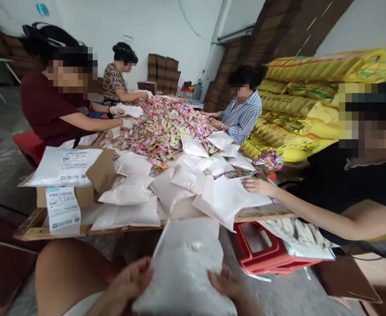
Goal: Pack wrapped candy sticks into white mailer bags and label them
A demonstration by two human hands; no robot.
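Pointing forward lengthwise: white pouch

We log yellow sacks piled at right, one showing dark lettering, behind the striped-shirt person. We note a stack of brown cardboard against the white wall, plus taller brown cardboard stacks to its right. Up top left, we spot a blue patch on the wall. We tag a red stool low by the counter's right end, another red seat under the maroon-top person, an open carton bottom right, grey floor.
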